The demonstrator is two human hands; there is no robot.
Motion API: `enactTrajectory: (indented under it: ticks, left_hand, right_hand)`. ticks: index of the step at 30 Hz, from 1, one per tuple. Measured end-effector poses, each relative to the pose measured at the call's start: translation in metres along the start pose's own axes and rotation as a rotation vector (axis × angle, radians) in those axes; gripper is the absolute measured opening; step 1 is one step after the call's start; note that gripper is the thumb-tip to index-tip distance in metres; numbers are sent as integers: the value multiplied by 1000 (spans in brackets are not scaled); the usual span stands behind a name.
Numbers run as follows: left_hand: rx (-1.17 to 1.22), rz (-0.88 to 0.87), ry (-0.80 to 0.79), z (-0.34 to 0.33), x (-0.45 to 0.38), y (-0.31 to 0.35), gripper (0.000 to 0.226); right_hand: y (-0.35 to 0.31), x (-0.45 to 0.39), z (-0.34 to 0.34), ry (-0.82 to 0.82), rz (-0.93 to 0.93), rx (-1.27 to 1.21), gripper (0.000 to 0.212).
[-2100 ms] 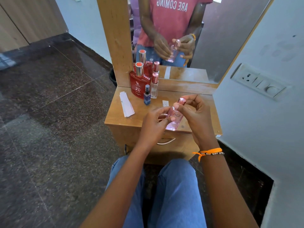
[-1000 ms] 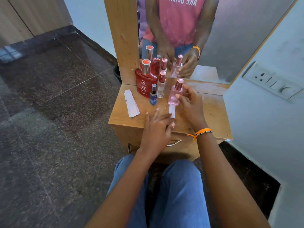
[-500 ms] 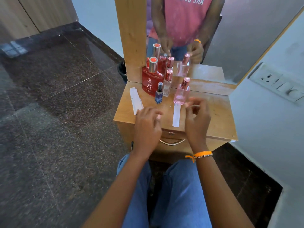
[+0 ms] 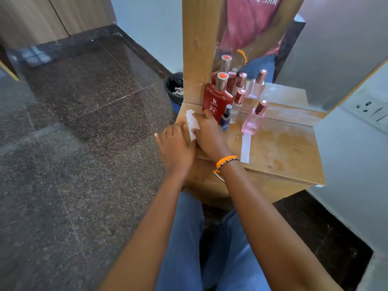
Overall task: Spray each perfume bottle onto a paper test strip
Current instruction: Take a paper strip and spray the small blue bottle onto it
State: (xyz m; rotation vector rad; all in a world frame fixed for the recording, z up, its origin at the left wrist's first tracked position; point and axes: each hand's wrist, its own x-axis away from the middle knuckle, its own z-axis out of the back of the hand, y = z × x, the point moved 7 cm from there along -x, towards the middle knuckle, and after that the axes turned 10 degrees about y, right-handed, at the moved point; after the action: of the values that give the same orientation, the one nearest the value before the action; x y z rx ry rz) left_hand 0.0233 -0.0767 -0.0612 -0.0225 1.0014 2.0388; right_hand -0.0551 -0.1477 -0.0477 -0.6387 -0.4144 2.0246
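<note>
Both my hands are at the stack of white paper test strips (image 4: 191, 122) on the left end of the wooden table (image 4: 283, 148). My right hand (image 4: 210, 136), with an orange wristband, curls over the stack and pinches a strip between finger and thumb. My left hand (image 4: 176, 147) rests with straight fingers at the table's left edge, touching the stack's side. A pink perfume bottle (image 4: 253, 122) stands capped, with one loose strip (image 4: 245, 148) lying in front of it. A large red bottle (image 4: 217, 100), a small blue bottle (image 4: 226, 118) and a slim clear bottle (image 4: 236, 107) stand behind my right hand.
A mirror (image 4: 294, 49) in a wooden frame rises behind the bottles and reflects them. A black waste bin (image 4: 173, 87) sits on the dark floor left of the table. A wall socket plate (image 4: 369, 110) is on the right wall. My knees are below the table.
The pink bottle was set down by the other bottles and let go, with a strip left in front of it. Both hands then moved left to the strip stack.
</note>
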Motion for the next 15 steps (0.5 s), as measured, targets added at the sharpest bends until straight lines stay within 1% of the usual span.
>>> enactTrajectory:
  ticks: [2,4,7,9,12,15]
  left_hand:
    - [32,32,-6,-2,0,-4,43]
    - [39,43,-7,-2,1,-7,45]
    - [28,37,-16,-3,1,-7,48]
    - [26,41,-32,-4,0,-8,50]
    - [28,47,-43,-3,-1,-7,52]
    - [31,46,-41,-1,0,-4,50]
  right_hand:
    - [3,-6,-9,-84,7,134,48]
    - [2,-9,-11,-125,45,231,41]
    - [2,-11,-11,-154,45,275,35]
    - [5,-11,-14,-159,11,221,33]
    - [7,-10,-12,-97,-56,32,28]
    - [5,-7,-2,-19,-85,-4,24]
